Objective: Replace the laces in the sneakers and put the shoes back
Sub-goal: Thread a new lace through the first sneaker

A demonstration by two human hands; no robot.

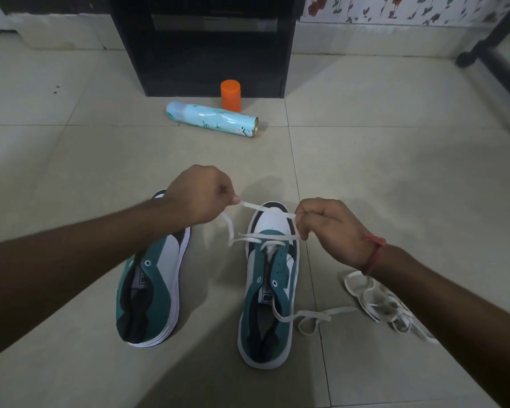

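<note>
Here both hands (202,195) (326,228) pinch one lace (265,237).

1. The floor (395,178) is laid with large pale beige tiles, with thin grout lines running across it and away into the distance
2. At the far centre stands a black cabinet (206,45), its base flat on the tiles and a horizontal slot showing in its front
3. The far right wall carries floral wallpaper (409,7), red flowers and dark leaves on white, above a pale skirting band
4. A black furniture leg (501,63) with rounded feet slants along the far right edge
5. The far left shows a pale wall base (56,30)
6. Light is dim and soft, casting blurred shadows on the near tiles
</note>
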